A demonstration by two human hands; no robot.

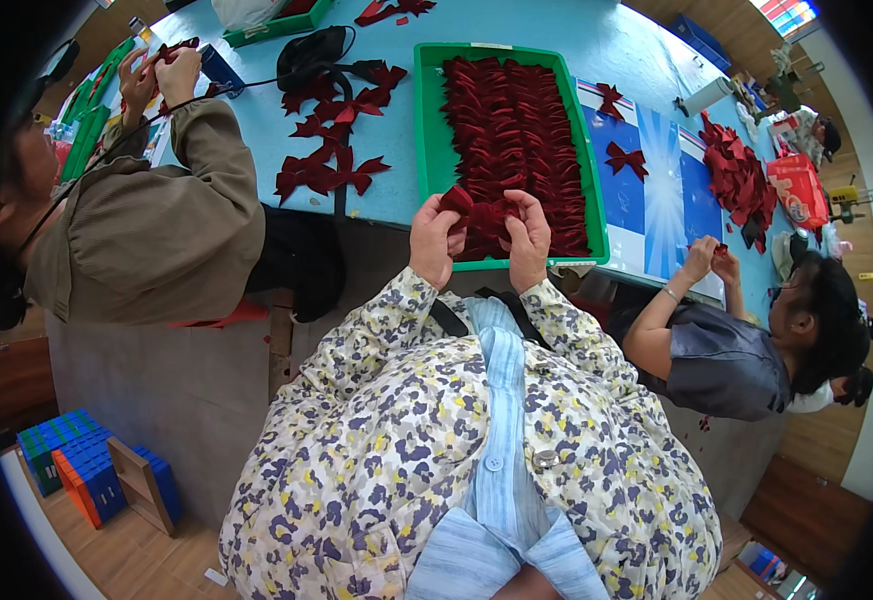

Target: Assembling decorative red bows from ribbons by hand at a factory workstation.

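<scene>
As rows of dark red bows [517, 130] nearly fill the green tray [597, 200] in the head view, a worker's left fingers [437, 225] and right fingers [523, 207] clamp a single bow [485, 215] over its near end; loose bows [359, 178] on the tabletop [397, 130] appear not yet trayed.

Bows [517, 130] lie in the tray [428, 130] on the table [557, 28] (other bows [362, 178] left and right of it).

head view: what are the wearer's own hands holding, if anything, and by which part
A dark red, velvety-looking fabric bow, held at its two sides: the left hand pinches its left side, the right hand its right.
</scene>
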